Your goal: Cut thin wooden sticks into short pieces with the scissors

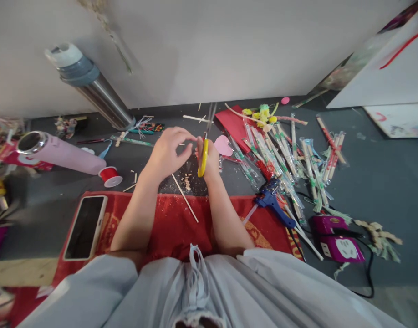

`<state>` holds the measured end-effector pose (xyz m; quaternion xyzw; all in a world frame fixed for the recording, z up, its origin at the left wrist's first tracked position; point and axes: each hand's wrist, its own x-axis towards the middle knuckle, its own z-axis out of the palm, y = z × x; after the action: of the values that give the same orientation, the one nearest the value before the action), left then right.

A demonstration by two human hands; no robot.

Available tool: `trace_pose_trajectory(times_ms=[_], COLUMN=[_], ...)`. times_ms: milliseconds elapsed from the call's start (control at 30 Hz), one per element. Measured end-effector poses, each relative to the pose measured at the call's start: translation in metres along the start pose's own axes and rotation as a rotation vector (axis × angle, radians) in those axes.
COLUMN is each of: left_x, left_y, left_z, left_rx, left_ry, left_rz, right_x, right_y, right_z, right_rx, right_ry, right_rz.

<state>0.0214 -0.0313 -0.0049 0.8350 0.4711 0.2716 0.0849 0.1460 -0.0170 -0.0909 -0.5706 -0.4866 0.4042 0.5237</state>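
My right hand (211, 159) grips a pair of scissors (202, 158) with yellow handles, its metal blades pointing up and away from me. Just to the left, my left hand (170, 150) has its thumb and index finger apart, with the fingertips close to the scissors and my right fingers. Whether a tiny piece lies at those fingertips is too small to tell. Below my hands, short cut stick bits (186, 181) are scattered on the dark table. A thin wooden stick (185, 198) lies between my forearms, partly over the red cloth (181, 228).
On the right lie many wrapped stick bundles (277, 155), a pink heart (223, 146), a blue glue gun (274, 207) and a purple power socket (337, 241) with a cable. Leftward are a steel thermos (103, 98), a pink bottle (65, 155), a red ribbon spool (110, 176) and a phone (85, 228).
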Motion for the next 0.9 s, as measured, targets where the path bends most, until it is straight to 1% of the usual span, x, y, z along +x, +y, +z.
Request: trace_pose_trajectory(times_ms=[33,100,167,267,400,467,533,767,900], left_x=[0.000,0.000,0.000,0.001,0.002,0.002,0.001,-0.001,0.001], left_y=[0.001,0.000,-0.004,-0.009,-0.008,-0.007,-0.010,-0.022,-0.020], left_z=[-0.004,-0.009,-0.009,-0.004,-0.002,-0.003,-0.004,0.001,0.001], left_rx=[0.031,0.099,0.160,0.225,0.295,0.311,0.296,0.204,0.180], left_ry=[0.075,0.184,0.226,0.180,0.025,-0.009,0.006,0.146,0.157], left_rz=[0.008,0.017,0.017,-0.040,-0.223,-0.304,-0.340,-0.308,-0.336], right_x=[-0.002,-0.005,-0.008,-0.009,-0.010,-0.010,-0.011,-0.011,-0.010], right_y=[-0.002,-0.005,-0.007,-0.004,0.000,0.002,0.003,0.003,0.003], right_z=[-0.001,0.000,0.002,0.006,0.011,0.012,0.013,0.013,0.012], right_rx=[-0.099,-0.211,-0.283,-0.364,-0.438,-0.456,-0.454,-0.446,-0.438], right_ry=[0.019,0.007,-0.018,-0.028,-0.034,-0.044,-0.056,-0.057,-0.028], right_rz=[-0.020,-0.078,-0.133,-0.208,-0.272,-0.285,-0.298,-0.326,-0.360])
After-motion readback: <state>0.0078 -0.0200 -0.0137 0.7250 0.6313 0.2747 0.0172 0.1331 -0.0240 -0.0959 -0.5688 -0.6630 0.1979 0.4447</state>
